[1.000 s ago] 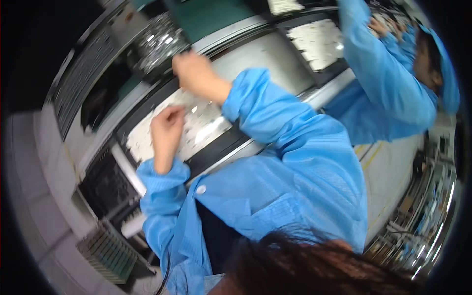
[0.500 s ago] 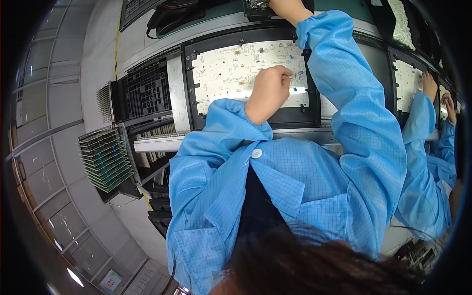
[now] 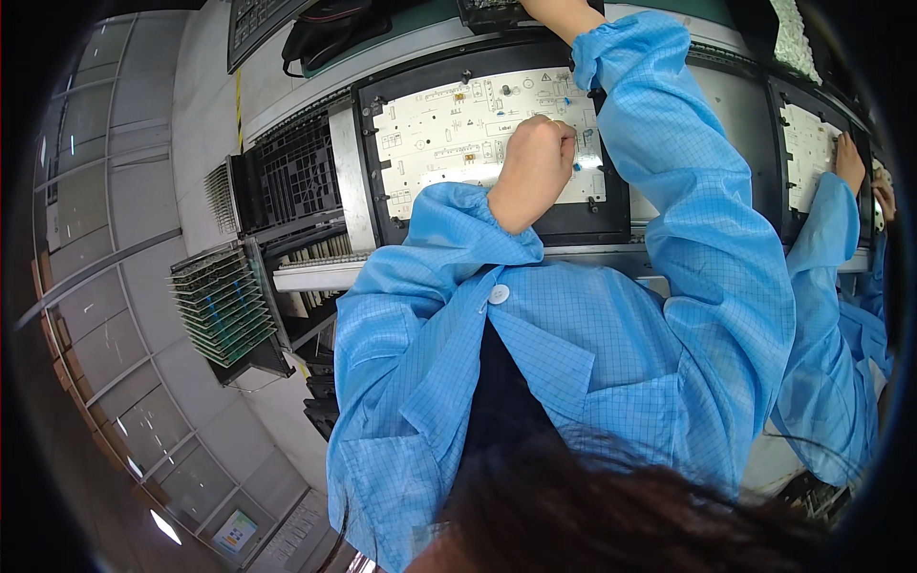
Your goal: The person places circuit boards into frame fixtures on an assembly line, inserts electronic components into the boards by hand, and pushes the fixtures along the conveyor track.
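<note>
A white circuit board (image 3: 420, 143) lies in a black frame (image 3: 368, 172) in front of me. Small blue and yellowish parts stand on it. Over the right half of the board is my left hand (image 3: 535, 167), its fingers bent and pressed together close to the surface. Whatever is between the fingertips is hidden. My right arm stretches far forward past the board's right side. At the picture's upper edge my right hand (image 3: 564, 14) is by a black bin (image 3: 492, 13) of small parts; its fingers are out of sight.
Left of the frame stand a black slotted rack (image 3: 291, 181) and a stack of green boards (image 3: 224, 306). A black cable or pouch-like item (image 3: 330, 38) lies at the far left. To the right, a co-worker's hand (image 3: 848, 162) touches another white board (image 3: 807, 148).
My left hand's fingers have curled in more over the board, where they pointed to the right before. My right hand stays at the bin. The whole view has shifted slightly.
</note>
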Demonstrator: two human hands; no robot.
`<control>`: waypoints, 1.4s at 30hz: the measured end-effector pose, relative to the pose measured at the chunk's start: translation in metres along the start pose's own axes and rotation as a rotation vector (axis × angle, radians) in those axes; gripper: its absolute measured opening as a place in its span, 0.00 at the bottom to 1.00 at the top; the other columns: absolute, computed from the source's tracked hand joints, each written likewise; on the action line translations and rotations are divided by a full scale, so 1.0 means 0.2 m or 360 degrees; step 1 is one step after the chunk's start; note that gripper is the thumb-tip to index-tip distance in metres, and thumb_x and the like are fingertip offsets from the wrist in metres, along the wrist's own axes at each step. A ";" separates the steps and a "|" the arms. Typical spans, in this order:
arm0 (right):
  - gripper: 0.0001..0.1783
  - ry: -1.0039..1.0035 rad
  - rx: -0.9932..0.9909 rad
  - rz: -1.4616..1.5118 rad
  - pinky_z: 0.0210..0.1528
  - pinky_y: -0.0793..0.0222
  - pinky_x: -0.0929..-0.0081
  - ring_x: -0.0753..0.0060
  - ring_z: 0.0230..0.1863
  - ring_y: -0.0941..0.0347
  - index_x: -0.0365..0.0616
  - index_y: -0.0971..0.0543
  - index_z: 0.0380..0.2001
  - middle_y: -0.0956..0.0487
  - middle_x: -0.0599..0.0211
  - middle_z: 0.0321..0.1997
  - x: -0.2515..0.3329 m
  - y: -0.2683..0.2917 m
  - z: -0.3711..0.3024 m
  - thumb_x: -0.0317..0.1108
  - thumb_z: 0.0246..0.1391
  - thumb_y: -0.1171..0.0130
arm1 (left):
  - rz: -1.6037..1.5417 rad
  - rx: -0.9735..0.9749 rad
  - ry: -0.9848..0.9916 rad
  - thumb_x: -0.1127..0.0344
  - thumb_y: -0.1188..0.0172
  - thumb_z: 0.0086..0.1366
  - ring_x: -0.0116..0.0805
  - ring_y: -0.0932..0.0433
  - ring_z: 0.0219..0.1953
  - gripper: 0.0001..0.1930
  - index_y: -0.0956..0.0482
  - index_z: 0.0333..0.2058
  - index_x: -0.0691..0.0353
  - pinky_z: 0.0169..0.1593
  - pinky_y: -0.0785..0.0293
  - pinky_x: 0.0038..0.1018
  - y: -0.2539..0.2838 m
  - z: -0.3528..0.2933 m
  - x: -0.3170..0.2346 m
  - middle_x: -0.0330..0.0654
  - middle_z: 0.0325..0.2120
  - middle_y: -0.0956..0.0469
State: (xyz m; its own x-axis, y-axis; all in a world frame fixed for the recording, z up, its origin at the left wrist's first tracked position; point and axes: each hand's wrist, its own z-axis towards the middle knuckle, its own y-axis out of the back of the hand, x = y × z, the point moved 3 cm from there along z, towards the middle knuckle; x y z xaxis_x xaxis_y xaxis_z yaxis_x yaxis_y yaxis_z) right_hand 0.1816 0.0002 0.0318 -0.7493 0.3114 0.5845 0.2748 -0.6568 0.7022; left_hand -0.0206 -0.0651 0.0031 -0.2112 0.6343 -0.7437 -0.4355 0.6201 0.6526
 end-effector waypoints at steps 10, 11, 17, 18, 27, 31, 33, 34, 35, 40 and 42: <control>0.11 0.0054 0.0061 -0.0231 0.39 0.30 0.50 0.40 0.36 0.24 0.36 0.19 0.30 0.20 0.45 0.31 -0.14 -0.02 0.02 0.35 0.50 0.39 | 0.0607 0.0262 -0.0471 0.75 0.42 0.39 0.51 0.25 0.35 0.05 0.20 0.20 0.64 0.45 0.31 0.40 -0.17 -0.03 -0.07 0.53 0.23 0.23; 0.11 0.0040 0.0114 -0.0102 0.40 0.29 0.52 0.41 0.36 0.22 0.38 0.17 0.31 0.20 0.44 0.31 -0.09 -0.01 0.01 0.35 0.52 0.40 | 0.0602 0.0187 -0.0444 0.75 0.42 0.41 0.48 0.24 0.35 0.04 0.20 0.20 0.64 0.46 0.31 0.38 -0.10 -0.04 -0.13 0.51 0.22 0.23; 0.09 0.0081 -0.0050 -0.0128 0.41 0.28 0.55 0.42 0.37 0.22 0.38 0.17 0.35 0.20 0.43 0.32 -0.11 -0.01 0.00 0.29 0.54 0.44 | 0.0761 0.0120 -0.0343 0.74 0.41 0.44 0.48 0.24 0.38 0.06 0.18 0.23 0.69 0.47 0.31 0.37 -0.18 -0.05 -0.14 0.50 0.23 0.21; 0.09 0.0113 -0.0058 -0.0131 0.41 0.28 0.55 0.42 0.37 0.22 0.38 0.17 0.35 0.20 0.43 0.32 -0.11 -0.01 0.01 0.29 0.54 0.44 | 0.0747 0.0120 -0.0344 0.77 0.41 0.42 0.52 0.26 0.38 0.08 0.20 0.24 0.74 0.41 0.28 0.38 -0.17 -0.05 -0.15 0.57 0.26 0.23; 0.08 0.0234 -0.0271 0.0217 0.35 0.26 0.68 0.59 0.31 0.21 0.37 0.18 0.37 0.19 0.55 0.34 0.07 0.19 -0.10 0.27 0.58 0.43 | 0.1112 0.0051 -0.0575 0.73 0.40 0.42 0.47 0.27 0.36 0.10 0.18 0.24 0.73 0.41 0.30 0.34 -0.21 -0.06 -0.16 0.55 0.25 0.22; 0.08 -0.0051 -0.0162 0.0552 0.30 0.30 0.82 0.82 0.26 0.27 0.37 0.18 0.39 0.20 0.67 0.27 -0.09 0.34 -0.23 0.28 0.60 0.43 | 0.1110 0.0001 -0.0575 0.71 0.42 0.45 0.45 0.27 0.35 0.08 0.18 0.23 0.69 0.45 0.32 0.36 -0.18 -0.08 -0.18 0.49 0.25 0.21; 0.09 -0.0175 -0.0057 0.0801 0.29 0.31 0.83 0.83 0.26 0.28 0.36 0.18 0.40 0.20 0.69 0.28 -0.15 0.42 -0.31 0.28 0.60 0.42 | 0.1023 0.0052 -0.0647 0.72 0.38 0.38 0.47 0.26 0.38 0.09 0.18 0.22 0.68 0.46 0.34 0.38 -0.18 -0.07 -0.19 0.49 0.25 0.22; 0.09 -0.0221 0.0043 0.0887 0.29 0.32 0.85 0.84 0.26 0.28 0.35 0.18 0.40 0.20 0.69 0.29 -0.10 0.46 -0.36 0.29 0.60 0.41 | 0.0899 0.0065 -0.0659 0.71 0.37 0.37 0.47 0.26 0.38 0.08 0.19 0.21 0.66 0.45 0.34 0.38 -0.16 -0.08 -0.17 0.49 0.25 0.22; 0.10 -0.0311 0.0064 0.0885 0.30 0.32 0.85 0.84 0.26 0.28 0.34 0.19 0.41 0.20 0.70 0.30 -0.06 0.49 -0.41 0.29 0.58 0.39 | 0.0817 0.0074 -0.0685 0.71 0.37 0.37 0.48 0.25 0.39 0.08 0.20 0.21 0.66 0.46 0.33 0.39 -0.15 -0.08 -0.13 0.49 0.25 0.22; 0.11 -0.0574 0.0210 0.0757 0.34 0.29 0.82 0.82 0.30 0.26 0.34 0.17 0.39 0.18 0.68 0.31 -0.06 0.57 -0.70 0.31 0.56 0.37 | 0.0236 0.0064 -0.0436 0.80 0.43 0.42 0.55 0.26 0.37 0.17 0.19 0.35 0.65 0.46 0.29 0.43 -0.06 0.00 -0.03 0.56 0.31 0.23; 0.11 -0.0669 0.0395 0.0784 0.34 0.28 0.81 0.82 0.30 0.26 0.33 0.17 0.39 0.18 0.66 0.32 -0.16 0.52 -0.83 0.29 0.56 0.39 | 0.0259 -0.0033 -0.0343 0.81 0.44 0.49 0.55 0.26 0.40 0.18 0.18 0.41 0.65 0.48 0.29 0.43 0.06 0.06 -0.03 0.56 0.34 0.23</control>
State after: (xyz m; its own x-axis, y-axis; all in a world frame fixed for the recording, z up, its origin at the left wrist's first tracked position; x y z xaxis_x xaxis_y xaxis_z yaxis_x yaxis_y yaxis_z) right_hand 0.1339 -0.1921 0.0197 -0.2184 0.2900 0.9318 0.6901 -0.6292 0.3576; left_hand -0.0151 -0.0556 0.0174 -0.0898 0.8097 -0.5799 -0.4294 0.4939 0.7561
